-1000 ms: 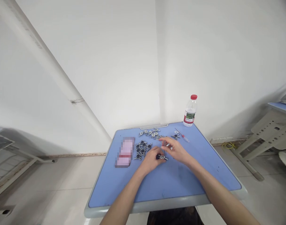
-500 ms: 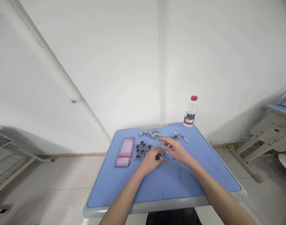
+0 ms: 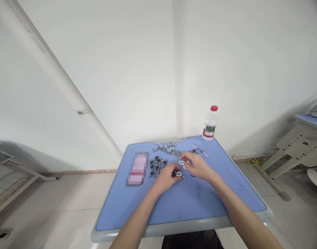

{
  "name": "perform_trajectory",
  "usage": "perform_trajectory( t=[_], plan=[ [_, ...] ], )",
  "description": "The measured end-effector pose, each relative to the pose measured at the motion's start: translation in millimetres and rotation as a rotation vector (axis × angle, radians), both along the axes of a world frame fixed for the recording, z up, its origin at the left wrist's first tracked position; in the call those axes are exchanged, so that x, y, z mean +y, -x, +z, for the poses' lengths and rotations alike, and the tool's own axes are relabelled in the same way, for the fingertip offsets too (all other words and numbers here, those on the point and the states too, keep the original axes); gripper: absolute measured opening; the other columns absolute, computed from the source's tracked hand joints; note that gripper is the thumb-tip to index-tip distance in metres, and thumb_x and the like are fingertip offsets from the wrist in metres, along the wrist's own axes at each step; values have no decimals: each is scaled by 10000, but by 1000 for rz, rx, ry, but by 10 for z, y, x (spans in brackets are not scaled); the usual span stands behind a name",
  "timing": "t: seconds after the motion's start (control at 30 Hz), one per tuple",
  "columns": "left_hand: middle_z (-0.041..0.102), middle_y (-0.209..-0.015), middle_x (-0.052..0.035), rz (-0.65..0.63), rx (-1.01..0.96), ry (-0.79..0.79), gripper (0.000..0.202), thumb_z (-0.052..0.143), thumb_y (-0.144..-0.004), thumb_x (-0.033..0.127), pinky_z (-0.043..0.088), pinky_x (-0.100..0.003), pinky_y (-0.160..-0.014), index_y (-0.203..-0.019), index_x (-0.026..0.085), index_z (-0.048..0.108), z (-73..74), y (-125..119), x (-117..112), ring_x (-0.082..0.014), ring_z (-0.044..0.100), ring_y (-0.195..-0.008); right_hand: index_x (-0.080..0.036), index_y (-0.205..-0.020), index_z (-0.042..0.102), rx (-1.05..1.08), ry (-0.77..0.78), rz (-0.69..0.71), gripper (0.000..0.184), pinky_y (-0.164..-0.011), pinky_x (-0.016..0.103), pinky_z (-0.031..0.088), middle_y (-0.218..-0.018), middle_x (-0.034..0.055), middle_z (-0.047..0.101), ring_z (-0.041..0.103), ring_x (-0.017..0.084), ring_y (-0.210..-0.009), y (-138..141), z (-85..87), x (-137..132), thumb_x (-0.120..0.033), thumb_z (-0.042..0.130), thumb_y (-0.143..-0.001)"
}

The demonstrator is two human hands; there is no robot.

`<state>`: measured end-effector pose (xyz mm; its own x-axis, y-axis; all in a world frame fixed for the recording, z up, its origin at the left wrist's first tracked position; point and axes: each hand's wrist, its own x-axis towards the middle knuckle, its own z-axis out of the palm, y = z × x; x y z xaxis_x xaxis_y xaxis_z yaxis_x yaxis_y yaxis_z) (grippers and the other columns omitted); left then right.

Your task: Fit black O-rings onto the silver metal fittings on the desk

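On a blue worktop point(image 3: 189, 204), the left hand point(image 3: 165, 177) has its grip closed on a small metal fitting point(image 3: 178, 174) at the centre, the right hand point(image 3: 198, 166) just beside, its grip impossible to tell; black-capped fittings point(image 3: 156, 165) look done, heaped nearby, and bare silver fittings point(image 3: 167, 148) wait at the far edge

Blue table point(image 3: 189, 204), red-capped clear bottle point(image 3: 209, 123), silver-and-black metal parts point(image 3: 156, 164).

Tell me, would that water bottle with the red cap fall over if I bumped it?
Probably yes: the bottle is tall and narrow on a small base. Being round, it would likely roll, and it stands near the far edge of the table. Its thin clear plastic probably feels light and squashy.
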<state>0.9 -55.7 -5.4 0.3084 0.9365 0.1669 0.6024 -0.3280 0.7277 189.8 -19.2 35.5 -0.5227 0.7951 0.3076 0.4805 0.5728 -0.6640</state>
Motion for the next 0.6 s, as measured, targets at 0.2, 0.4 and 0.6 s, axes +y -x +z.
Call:
perform_trajectory(
  t=[0.2,0.4,0.6],
  plan=[
    [572,-854,0,1,27,-13,144,668,-717,211,396,-268,-693,-813,188,562,25,-5,-3,-168,537,-799,-195,-827,645,-272,-7,93,81,-652,249,366,-834,17,673,591,157,-749,61,-73,-24,-162,572,-812],
    [575,-856,-4,-7,6,-12,127,655,-713,190,405,-274,-709,-808,188,569,18,-4,8,-167,533,-796,-185,-814,649,-411,-44,75,119,-602,239,317,-815,34,678,589,156,-717,101,-139,-37,-159,535,-834],
    [574,-846,-1,5,-8,-8,132,664,-709,180,403,-269,-696,-796,185,565,-18,0,32,-162,532,-784,-171,-833,645,-525,-110,46,126,-579,253,313,-828,61,683,618,179,-720,113,-110,-58,-165,520,-845]
  ],
)
